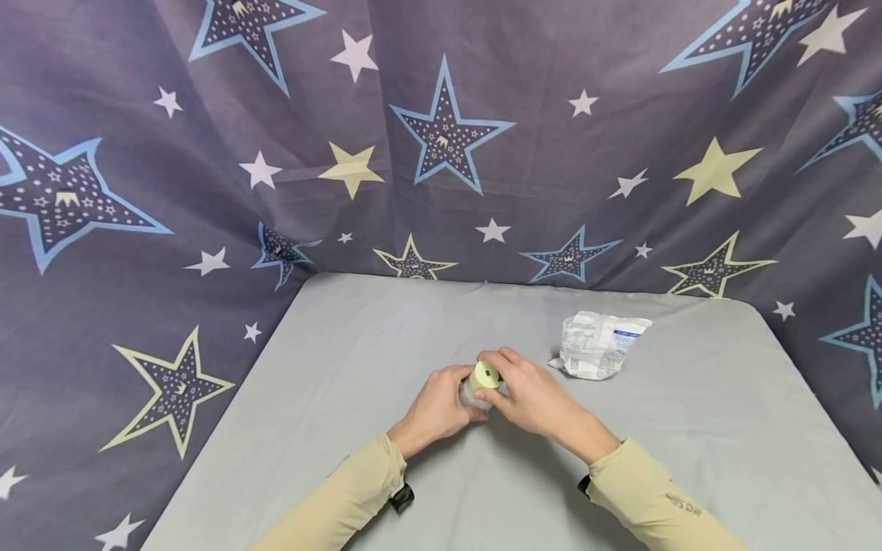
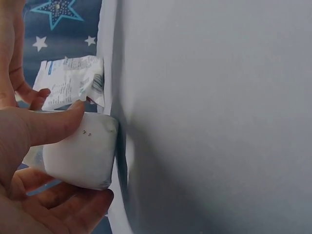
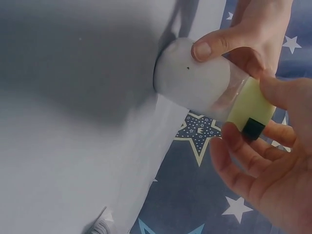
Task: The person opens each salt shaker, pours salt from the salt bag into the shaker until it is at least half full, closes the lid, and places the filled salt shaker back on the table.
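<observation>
Near the middle of the table, a small clear shaker jar point(image 3: 195, 80) stands upright, mostly filled with something white. On top is a pale yellow-green lid point(image 1: 485, 373) with a small dark patch. My left hand point(image 1: 441, 402) grips the jar's body, thumb on one side and fingers round the other. The right hand point(image 1: 530, 394) holds the lid between thumb and fingertips. In the left wrist view the white-filled base point(image 2: 83, 158) appears to rest on the cloth. Whether the lid is screwed tight cannot be told.
A crumpled white packet point(image 1: 599, 344) with printed text and a blue stripe lies behind and right of the hands. Grey cloth point(image 1: 331, 367) covers the table. A dark star-patterned curtain point(image 1: 441, 222) hangs along its back and sides.
</observation>
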`<state>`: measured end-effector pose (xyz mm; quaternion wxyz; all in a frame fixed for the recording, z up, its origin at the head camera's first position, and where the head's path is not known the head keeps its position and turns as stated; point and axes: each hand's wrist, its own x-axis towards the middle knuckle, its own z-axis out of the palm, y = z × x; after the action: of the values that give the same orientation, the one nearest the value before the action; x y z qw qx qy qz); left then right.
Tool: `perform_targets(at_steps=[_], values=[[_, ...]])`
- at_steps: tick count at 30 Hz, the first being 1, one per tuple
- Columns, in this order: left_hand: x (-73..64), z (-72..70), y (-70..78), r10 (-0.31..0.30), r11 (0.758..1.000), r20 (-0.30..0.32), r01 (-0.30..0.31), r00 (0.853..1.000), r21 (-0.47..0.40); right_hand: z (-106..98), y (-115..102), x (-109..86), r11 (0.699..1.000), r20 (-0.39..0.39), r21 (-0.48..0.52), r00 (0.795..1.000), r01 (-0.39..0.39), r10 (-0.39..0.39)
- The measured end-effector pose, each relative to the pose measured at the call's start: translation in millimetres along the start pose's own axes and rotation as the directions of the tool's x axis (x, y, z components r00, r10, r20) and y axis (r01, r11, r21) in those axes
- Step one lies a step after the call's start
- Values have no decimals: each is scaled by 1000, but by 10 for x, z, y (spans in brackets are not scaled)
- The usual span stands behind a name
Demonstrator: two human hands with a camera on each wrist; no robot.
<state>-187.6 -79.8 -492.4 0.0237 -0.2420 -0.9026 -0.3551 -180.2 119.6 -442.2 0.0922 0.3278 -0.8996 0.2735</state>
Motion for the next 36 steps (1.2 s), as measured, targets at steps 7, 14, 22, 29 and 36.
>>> perform_targets(at_steps=[7,14,22,29,36], values=[[7,-2,7,-6,1000,-9,7,1000,9,-23,-5,-36,1000,16,24,1000,-16,16],[29,-22,-6,-59,997,3,59,998,-39,-56,-2,-95,996,47,38,995,-87,85],[57,-36,-9,-96,993,2,96,995,-73,-74,83,-274,997,-41,39,997,-61,62],[137,-8,-74,-122,987,-14,120,992,-103,-116,165,-477,993,-68,22,991,-115,116],[242,-26,-75,-122,987,-41,117,992,-107,-152,212,-651,987,-32,-20,986,-162,161]])
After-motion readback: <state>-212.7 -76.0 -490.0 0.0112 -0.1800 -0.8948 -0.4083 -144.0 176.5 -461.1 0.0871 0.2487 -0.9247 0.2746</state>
